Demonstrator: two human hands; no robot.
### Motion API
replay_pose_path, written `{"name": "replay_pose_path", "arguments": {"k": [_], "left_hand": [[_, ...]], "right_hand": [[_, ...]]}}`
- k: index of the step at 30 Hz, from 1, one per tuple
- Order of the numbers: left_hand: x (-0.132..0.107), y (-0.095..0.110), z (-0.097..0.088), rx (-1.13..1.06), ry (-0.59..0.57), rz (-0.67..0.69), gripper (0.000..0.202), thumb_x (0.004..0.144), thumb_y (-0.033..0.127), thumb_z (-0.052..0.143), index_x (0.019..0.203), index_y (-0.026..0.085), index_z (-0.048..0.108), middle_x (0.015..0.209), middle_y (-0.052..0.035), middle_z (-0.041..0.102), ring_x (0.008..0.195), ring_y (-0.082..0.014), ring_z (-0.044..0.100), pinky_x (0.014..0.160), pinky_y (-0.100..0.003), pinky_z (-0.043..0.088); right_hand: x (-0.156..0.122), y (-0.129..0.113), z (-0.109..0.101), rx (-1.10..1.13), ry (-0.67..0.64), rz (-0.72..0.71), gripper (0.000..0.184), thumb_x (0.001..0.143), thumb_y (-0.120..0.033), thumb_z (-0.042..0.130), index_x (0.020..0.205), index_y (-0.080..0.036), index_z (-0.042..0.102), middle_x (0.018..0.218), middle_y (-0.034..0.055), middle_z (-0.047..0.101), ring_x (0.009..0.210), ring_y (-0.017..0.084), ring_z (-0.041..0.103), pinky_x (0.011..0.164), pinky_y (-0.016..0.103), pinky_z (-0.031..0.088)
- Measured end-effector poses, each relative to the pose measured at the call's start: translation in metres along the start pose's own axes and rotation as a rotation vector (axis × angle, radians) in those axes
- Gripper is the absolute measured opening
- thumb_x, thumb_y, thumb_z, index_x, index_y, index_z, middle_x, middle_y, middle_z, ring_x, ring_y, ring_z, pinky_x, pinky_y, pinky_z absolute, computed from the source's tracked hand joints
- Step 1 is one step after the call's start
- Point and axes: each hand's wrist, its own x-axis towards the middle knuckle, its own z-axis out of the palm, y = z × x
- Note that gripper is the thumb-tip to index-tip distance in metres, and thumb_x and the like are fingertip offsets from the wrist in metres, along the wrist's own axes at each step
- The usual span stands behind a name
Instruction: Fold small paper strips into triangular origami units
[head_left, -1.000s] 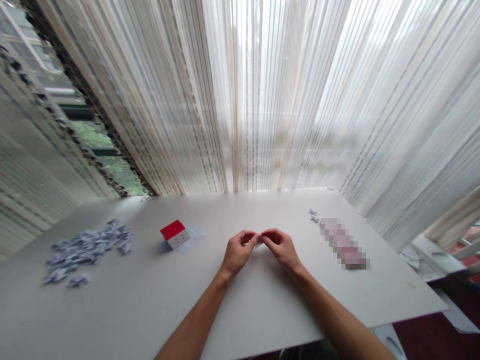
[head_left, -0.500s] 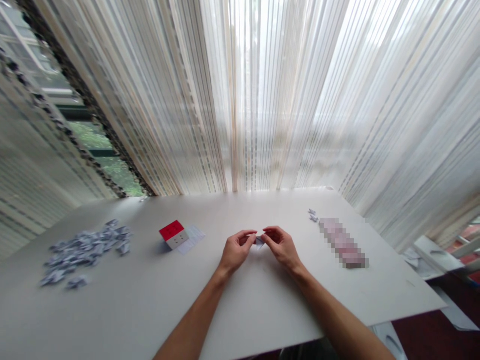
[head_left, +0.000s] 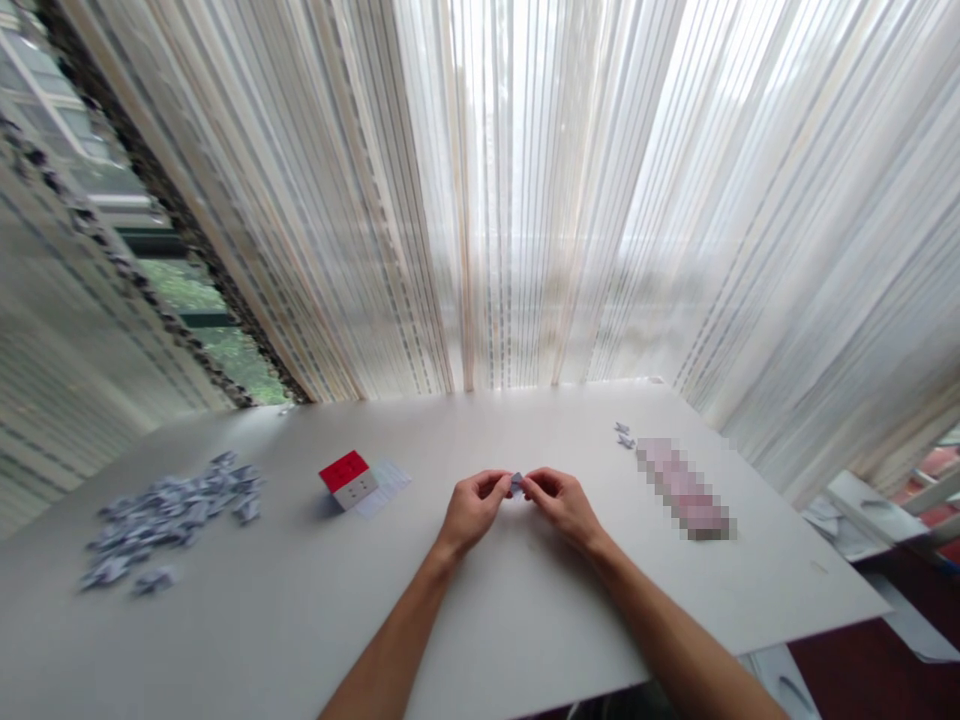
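Observation:
Between my two hands is a small folded piece of paper (head_left: 517,484), greyish white and pinched at both sides just above the table. My left hand (head_left: 475,508) closes thumb and fingertips on its left edge. On its right edge my right hand (head_left: 559,502) does the same. Fine folds in the paper are too small to make out. Two little folded paper pieces (head_left: 623,434) lie beyond my right hand. A red and white cube (head_left: 349,480) stands to the left of my left hand, with flat pale paper strips (head_left: 388,485) beside it.
A heap of folded paper pieces (head_left: 172,508) spreads over the left of the white table (head_left: 300,620). At the right lies a pixelated pinkish object (head_left: 684,488). Sheer striped curtains (head_left: 510,200) hang along the table's back edge. Papers (head_left: 862,510) sit low beyond the right edge.
The folded paper has turned between my fingertips, its downward point now replaced by a small raised peak. My fingers have drawn slightly closer together around it. The view has tilted slightly.

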Motion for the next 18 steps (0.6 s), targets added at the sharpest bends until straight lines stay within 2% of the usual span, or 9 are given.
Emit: {"name": "replay_pose_path", "arguments": {"k": [4, 8, 11, 14, 18], "left_hand": [[0.000, -0.004, -0.001, 0.034, -0.038, 0.004, 0.027, 0.080, 0.038, 0.065, 0.088, 0.015, 0.075, 0.084, -0.0069, 0.076, 0.078, -0.0199, 0.069, 0.075, -0.026, 0.053], [0.003, -0.009, -0.004, 0.048, 0.022, -0.009, 0.027, 0.078, 0.039, 0.067, 0.084, 0.015, 0.076, 0.081, -0.0068, 0.076, 0.076, -0.0205, 0.069, 0.071, -0.026, 0.053], [0.004, -0.011, -0.003, 0.035, 0.041, -0.002, 0.027, 0.078, 0.039, 0.067, 0.084, 0.015, 0.076, 0.079, -0.0063, 0.076, 0.075, -0.0202, 0.069, 0.071, -0.026, 0.053], [0.002, -0.013, -0.002, 0.002, 0.032, 0.012, 0.027, 0.079, 0.038, 0.066, 0.091, 0.015, 0.074, 0.085, -0.0069, 0.076, 0.081, -0.0206, 0.070, 0.076, -0.027, 0.053], [-0.001, -0.014, 0.001, 0.004, 0.027, 0.038, 0.030, 0.081, 0.036, 0.065, 0.103, 0.015, 0.066, 0.085, -0.0067, 0.075, 0.081, -0.0202, 0.070, 0.075, -0.028, 0.054]], "right_hand": [[-0.002, 0.000, 0.001, -0.077, -0.017, -0.054, 0.027, 0.088, -0.040, 0.057, 0.090, -0.018, 0.072, 0.080, 0.0043, 0.072, 0.073, 0.017, 0.065, 0.071, 0.027, 0.050], [-0.003, 0.001, 0.004, -0.106, 0.012, -0.090, 0.023, 0.090, -0.035, 0.055, 0.091, -0.019, 0.071, 0.080, 0.0040, 0.071, 0.072, 0.017, 0.065, 0.070, 0.028, 0.051], [-0.001, 0.001, 0.005, -0.087, 0.071, -0.142, 0.020, 0.089, -0.031, 0.056, 0.100, -0.020, 0.068, 0.087, 0.0050, 0.072, 0.077, 0.017, 0.066, 0.071, 0.029, 0.052], [0.000, 0.001, 0.005, -0.092, 0.096, -0.214, 0.017, 0.088, -0.026, 0.058, 0.099, -0.020, 0.068, 0.089, 0.0053, 0.071, 0.078, 0.017, 0.065, 0.071, 0.029, 0.052], [-0.001, 0.002, 0.003, -0.140, 0.102, -0.286, 0.012, 0.085, -0.022, 0.060, 0.092, -0.020, 0.069, 0.084, 0.0044, 0.070, 0.073, 0.016, 0.063, 0.068, 0.029, 0.052]]}}
